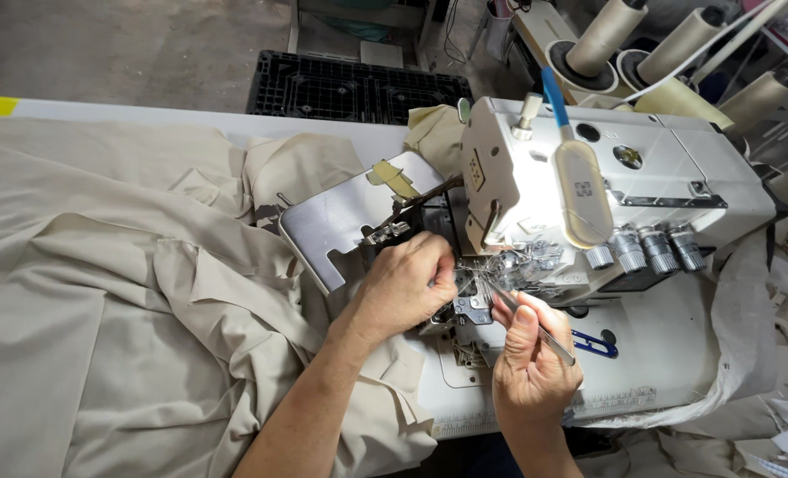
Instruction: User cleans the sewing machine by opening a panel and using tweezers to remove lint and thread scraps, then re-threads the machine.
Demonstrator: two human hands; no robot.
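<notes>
My left hand (405, 285) is curled at the needle area of a white overlock sewing machine (589, 177), fingertips close to the metal presser foot and fine threads (482, 281). My right hand (527, 358) grips slim metal tweezers (536, 326), their tip pointing up-left into the looper area beside the left hand. The machine's grey swing-out cover plate (341, 217) stands open to the left of the needle.
Beige cloth (102, 292) lies piled over the table on the left. Blue thread snips (598, 343) rest on the machine bed by my right hand. Several cream thread cones (677, 44) stand behind the machine. A black plastic crate (350, 88) sits on the floor beyond.
</notes>
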